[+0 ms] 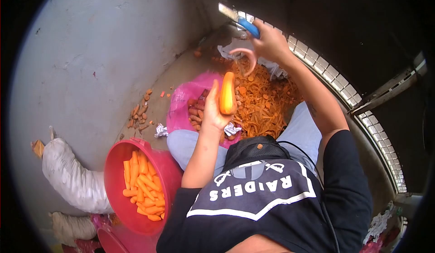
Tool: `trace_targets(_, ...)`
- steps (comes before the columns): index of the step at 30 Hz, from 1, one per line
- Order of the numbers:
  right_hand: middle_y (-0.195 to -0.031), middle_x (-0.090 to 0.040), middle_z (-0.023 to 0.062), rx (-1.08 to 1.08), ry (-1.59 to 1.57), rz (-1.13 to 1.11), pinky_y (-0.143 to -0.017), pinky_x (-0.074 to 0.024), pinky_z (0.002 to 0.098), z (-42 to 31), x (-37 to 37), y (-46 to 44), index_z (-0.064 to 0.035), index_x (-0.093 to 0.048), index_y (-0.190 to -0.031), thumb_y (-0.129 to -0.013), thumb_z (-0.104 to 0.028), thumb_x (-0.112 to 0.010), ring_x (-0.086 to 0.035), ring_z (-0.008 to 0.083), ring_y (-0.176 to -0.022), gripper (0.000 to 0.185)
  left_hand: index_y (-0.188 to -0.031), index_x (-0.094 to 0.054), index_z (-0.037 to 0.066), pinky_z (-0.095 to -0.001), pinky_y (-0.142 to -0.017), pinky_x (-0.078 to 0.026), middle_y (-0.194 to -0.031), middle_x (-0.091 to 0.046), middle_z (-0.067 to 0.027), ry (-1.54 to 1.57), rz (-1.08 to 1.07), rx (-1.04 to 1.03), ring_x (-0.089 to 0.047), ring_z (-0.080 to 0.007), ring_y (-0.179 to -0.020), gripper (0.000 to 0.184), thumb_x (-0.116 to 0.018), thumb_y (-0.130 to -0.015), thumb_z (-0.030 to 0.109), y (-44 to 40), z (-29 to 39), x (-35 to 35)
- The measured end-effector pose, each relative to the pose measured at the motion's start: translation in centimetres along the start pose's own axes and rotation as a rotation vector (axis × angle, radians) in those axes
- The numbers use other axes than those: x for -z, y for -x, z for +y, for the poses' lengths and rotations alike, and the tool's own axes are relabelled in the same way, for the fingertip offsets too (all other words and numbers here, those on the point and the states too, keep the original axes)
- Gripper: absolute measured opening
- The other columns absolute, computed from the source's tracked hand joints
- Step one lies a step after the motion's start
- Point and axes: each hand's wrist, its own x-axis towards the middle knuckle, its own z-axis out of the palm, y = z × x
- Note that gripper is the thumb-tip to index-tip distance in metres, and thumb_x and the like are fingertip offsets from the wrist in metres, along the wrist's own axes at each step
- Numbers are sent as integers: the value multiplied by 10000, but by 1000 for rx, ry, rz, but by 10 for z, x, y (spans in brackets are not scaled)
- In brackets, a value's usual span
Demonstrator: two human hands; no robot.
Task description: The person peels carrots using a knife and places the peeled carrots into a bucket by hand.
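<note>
carrot (228, 96), peeled and bright orange: where is it?

clamped in the left hand (214, 110), over the pink bag (180, 102) of unpeeled carrots (195, 113).

and the right hand (270, 43)?

closed round a blue-handled blade (242, 23), farther forward, apart from the carrot.

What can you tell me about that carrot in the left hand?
The carrot is bright orange and shiny, looking smooth and peeled on the side that shows. Its thicker end is toward the person, its narrower end pointing away. The left hand holds it in the air, in front of the pile of orange peelings; nothing else visibly touches it.
</note>
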Motion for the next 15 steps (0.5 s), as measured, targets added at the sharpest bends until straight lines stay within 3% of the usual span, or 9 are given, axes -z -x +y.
trace_targets(3, -790, -658, 181, 99, 3, -81, -707, -488, 486, -14, -10, 33, -117, -539, -1026, -820, -247, -580, -647, 369, -787, 248, -1294, -507, 70, -361, -688, -552, -1070, -639, -117, 3, -10, 27, -646, -214, -883, 438, -464, -975, 368, -19, 0, 30)
trace_targets(4, -767, -650, 173, 157, 32, -93, -678, -479, 480, -18, -11, 42, -122, -532, -1035, -829, -230, -591, -648, 364, -757, 240, -1269, -531, 88, -386, -775, -551, -1082, -643, -115, 21, 48, -24, -646, -228, -952, 411, -478, -964, 358, -22, -4, 24)
trace_targets(8, -713, -633, 160, 277, 104, -179, -638, -471, 490, -34, -11, 59, -121, -503, -1018, -793, -191, -624, -636, 380, -726, 266, -1205, -567, 84, -398, -830, -549, -1082, -647, -117, -68, 212, -64, -644, -238, -966, 381, -468, -959, 358, -21, -8, 14)
trace_targets(15, -668, -636, 162, 388, 201, -169, -593, -491, 475, -39, -14, 60, -102, -488, -1034, -766, -200, -635, -642, 367, -670, 321, -1189, -561, 44, -383, -818, -552, -1060, -647, -126, -58, 128, -131, -647, -242, -955, 389, -457, -971, 348, -20, -15, 13)
